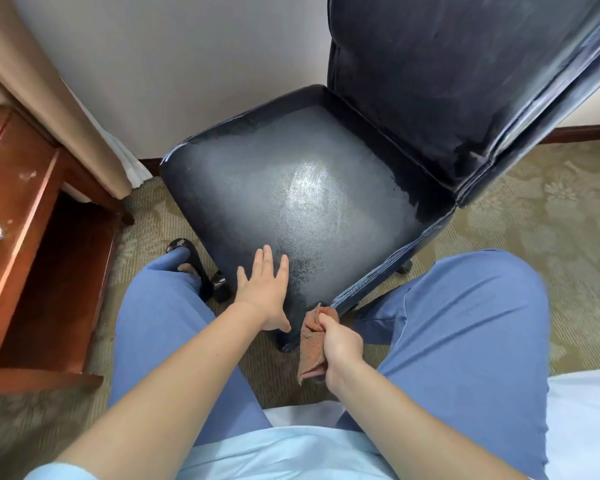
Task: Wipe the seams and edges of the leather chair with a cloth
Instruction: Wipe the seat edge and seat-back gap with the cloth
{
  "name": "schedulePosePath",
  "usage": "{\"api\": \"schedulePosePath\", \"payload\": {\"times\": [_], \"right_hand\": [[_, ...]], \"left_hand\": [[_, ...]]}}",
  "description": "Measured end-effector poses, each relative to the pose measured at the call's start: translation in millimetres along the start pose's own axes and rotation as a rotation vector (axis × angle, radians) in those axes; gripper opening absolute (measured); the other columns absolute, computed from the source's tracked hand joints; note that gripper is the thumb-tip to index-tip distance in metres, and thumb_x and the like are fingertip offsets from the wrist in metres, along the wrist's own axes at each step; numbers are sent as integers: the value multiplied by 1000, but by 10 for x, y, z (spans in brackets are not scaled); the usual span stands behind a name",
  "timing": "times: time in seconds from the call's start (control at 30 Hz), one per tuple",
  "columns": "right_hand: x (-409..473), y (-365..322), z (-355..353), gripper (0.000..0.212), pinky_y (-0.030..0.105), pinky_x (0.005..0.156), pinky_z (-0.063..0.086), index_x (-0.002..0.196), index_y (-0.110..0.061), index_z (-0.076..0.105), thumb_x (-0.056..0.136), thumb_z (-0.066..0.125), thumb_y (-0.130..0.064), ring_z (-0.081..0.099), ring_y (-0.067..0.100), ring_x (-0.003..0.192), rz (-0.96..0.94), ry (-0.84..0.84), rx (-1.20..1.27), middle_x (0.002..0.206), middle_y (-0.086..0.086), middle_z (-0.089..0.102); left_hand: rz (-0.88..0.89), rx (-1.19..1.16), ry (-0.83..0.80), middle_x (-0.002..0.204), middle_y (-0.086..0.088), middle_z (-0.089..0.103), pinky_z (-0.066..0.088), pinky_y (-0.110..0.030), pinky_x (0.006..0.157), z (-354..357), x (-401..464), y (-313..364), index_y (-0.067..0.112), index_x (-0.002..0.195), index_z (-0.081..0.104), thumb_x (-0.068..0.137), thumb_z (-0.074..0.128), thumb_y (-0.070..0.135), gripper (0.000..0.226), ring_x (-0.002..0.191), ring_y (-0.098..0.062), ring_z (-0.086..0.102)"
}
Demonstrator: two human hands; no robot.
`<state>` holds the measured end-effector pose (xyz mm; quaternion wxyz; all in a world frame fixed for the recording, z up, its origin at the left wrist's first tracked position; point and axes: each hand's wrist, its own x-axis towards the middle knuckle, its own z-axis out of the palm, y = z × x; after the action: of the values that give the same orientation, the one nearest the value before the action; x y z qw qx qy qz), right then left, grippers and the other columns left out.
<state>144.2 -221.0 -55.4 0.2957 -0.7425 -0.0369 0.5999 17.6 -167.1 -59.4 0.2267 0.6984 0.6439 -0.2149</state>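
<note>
A dark blue leather chair (309, 188) stands in front of me, its seat worn pale and shiny and its tall backrest at the upper right. My left hand (265, 289) lies flat with straight fingers on the seat's near front edge. My right hand (340, 344) grips a bunched orange-brown cloth (312, 344) and holds its tip against the seat's near right corner, where the stitched side seam (388, 268) begins. The rest of the cloth hangs down below the fist.
A reddish wooden desk (32, 209) with a ring drawer pull stands at the left, beige curtain (59, 88) behind it. My blue-trousered knees flank the chair on a patterned green carpet (551, 209). A black shoe (187, 258) sits by the chair's left leg. White wall lies behind.
</note>
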Motion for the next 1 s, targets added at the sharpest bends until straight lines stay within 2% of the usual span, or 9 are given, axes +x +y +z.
{"api": "schedulePosePath", "payload": {"times": [0.13,0.23,0.3,0.5,0.63,0.7,0.77,0.87,1.0], "right_hand": [[65,-63,7,18,28,55,49,75,-8,62,86,65,-21,61,24,65,-64,46,50,73,8,62],[191,-86,17,17,41,75,56,89,-8,66,84,67,-24,65,27,78,-156,102,8,79,6,65],[241,-85,27,14,42,80,55,88,-13,61,83,68,-24,64,26,82,-207,122,12,85,7,65],[155,98,61,16,33,75,50,89,-13,58,83,69,-24,61,20,77,-232,94,-138,85,4,66],[271,-136,11,14,29,74,46,88,-15,55,85,67,-23,59,17,75,-319,241,-39,84,1,63],[336,-197,4,16,32,78,48,89,-16,56,84,68,-25,60,20,80,-312,253,-23,90,3,64],[330,-157,6,18,29,75,46,94,-15,58,85,67,-28,59,18,79,-309,226,-83,92,3,65],[270,-11,4,19,25,68,38,99,-16,60,87,64,-31,55,13,74,-300,176,-183,93,0,64],[284,-59,-6,21,25,69,40,99,-16,61,86,65,-31,58,14,76,-307,204,-164,94,0,66]], "left_hand": [[12,32,-4,153,-25,-29,-2,-60,115,-7,5,55,17,151,-18,71,79,39,128,144,-38,-25],[9,42,-14,152,-26,-30,-5,-59,115,-3,6,64,17,151,-19,72,75,36,125,143,-38,-27],[14,42,-10,152,-25,-31,-5,-59,115,3,1,55,16,151,-20,72,74,37,124,143,-38,-28],[136,97,3,154,-18,-32,-4,-60,114,-7,28,164,9,150,-21,71,73,55,131,142,-35,-30],[145,186,67,155,-14,-31,-3,-63,114,29,54,157,9,150,-21,67,73,65,137,144,-31,-28],[218,231,87,157,-8,-30,0,-63,116,11,67,143,11,151,-19,67,73,64,135,145,-27,-26],[258,241,76,157,-4,-29,2,-63,115,-21,81,158,13,151,-19,67,75,61,135,146,-26,-24],[239,217,48,158,-2,-29,5,-65,114,-49,87,195,13,151,-19,66,78,57,137,146,-27,-24],[224,211,45,159,-1,-27,10,-65,113,-74,64,224,13,152,-18,65,80,54,137,147,-27,-21]]}}
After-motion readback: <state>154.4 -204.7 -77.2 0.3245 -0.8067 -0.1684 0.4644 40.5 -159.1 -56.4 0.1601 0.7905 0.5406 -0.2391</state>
